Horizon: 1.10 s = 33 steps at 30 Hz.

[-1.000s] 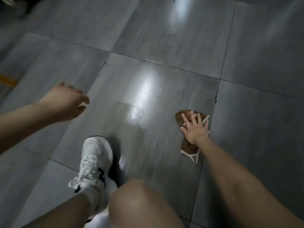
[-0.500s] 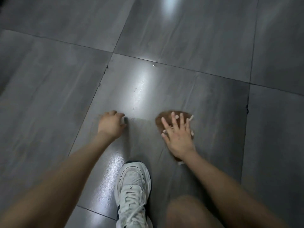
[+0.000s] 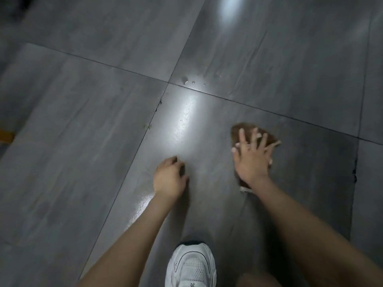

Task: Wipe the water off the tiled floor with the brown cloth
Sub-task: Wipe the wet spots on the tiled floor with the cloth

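Brown cloth under right hand, white shoe nearby.

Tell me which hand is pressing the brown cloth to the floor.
The right hand: fingers spread flat on the brown cloth. The left hand is loosely curled on the bare tile, apart from the cloth.

Right hand is spread flat, fingers splayed, palm pressed down; left hand is curled knuckles-down, both arms extended forward.
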Each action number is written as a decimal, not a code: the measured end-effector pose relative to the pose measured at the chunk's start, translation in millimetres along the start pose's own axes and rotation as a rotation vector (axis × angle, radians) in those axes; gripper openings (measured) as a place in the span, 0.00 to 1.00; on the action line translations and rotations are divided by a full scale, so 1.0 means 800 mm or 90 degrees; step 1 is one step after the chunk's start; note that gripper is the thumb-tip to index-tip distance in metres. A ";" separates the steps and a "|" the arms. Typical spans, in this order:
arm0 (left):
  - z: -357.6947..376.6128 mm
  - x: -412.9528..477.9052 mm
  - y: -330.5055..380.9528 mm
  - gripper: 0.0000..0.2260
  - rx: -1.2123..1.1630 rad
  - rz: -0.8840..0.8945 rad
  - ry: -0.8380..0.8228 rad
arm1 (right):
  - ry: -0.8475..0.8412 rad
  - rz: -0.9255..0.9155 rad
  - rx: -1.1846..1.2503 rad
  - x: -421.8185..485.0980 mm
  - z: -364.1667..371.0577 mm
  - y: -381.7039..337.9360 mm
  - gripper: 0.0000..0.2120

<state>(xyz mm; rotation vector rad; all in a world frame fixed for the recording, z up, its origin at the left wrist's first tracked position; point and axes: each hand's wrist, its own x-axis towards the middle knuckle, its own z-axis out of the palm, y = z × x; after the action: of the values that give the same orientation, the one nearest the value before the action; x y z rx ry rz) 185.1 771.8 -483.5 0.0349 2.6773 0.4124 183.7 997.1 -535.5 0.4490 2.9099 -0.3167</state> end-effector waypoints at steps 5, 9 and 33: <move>-0.019 0.022 -0.031 0.16 -0.121 -0.076 0.189 | -0.089 -0.495 -0.137 -0.059 0.019 -0.038 0.27; -0.018 0.060 -0.046 0.11 -0.064 -0.016 0.185 | -0.077 -0.300 -0.151 0.012 -0.002 0.036 0.27; -0.102 0.231 0.045 0.59 0.433 0.057 -0.200 | -0.125 0.172 -0.049 0.222 -0.076 0.052 0.31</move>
<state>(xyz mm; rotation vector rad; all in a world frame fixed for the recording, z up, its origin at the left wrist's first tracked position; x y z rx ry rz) -18.0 799.6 -478.6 0.3855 2.3809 -0.4562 21.3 1099.4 -521.7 0.7439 2.6192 -0.1949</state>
